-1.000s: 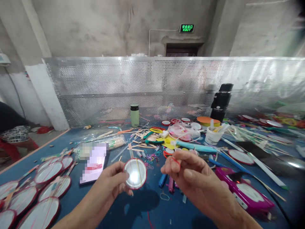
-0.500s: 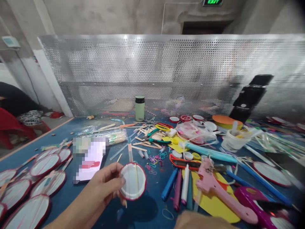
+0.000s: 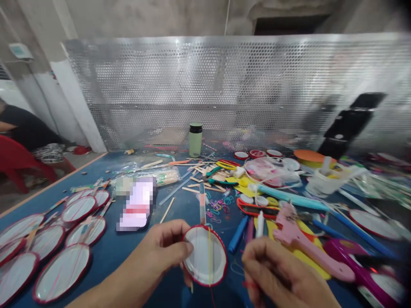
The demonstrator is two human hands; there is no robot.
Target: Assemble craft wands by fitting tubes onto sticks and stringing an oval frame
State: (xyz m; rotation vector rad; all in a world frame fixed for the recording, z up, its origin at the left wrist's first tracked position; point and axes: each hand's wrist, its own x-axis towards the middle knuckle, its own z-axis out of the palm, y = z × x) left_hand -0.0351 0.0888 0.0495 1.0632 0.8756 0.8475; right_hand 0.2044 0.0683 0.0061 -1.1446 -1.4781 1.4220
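Observation:
My left hand (image 3: 167,246) grips a round white lid (image 3: 220,256) with a red rim, thumb on its face and fingers behind. A flat clear-and-orange strip (image 3: 202,205) sticks up from the lid's top edge, and a yellow line runs down across its face. From the lower rim hangs a thin red thread (image 3: 212,295). To the right, apart from the lid, my right hand (image 3: 278,269) is closed in a pinch. Blurred red thread shows at its fingertips; the rest of what it holds is hidden.
Several similar lids (image 3: 62,273) lie at left, beside a phone (image 3: 139,205). Wooden sticks, paper clips and pliers (image 3: 221,182) spread behind my hands. Markers (image 3: 238,235), a pink glue gun (image 3: 302,241), a purple device (image 3: 346,252) and a white cup (image 3: 321,184) are right. A green bottle (image 3: 195,141) stands behind.
My right hand has come up from the bottom edge to beside the lid, now pinched. The left hand and lid appear lower and further right; the whole view has shifted too.

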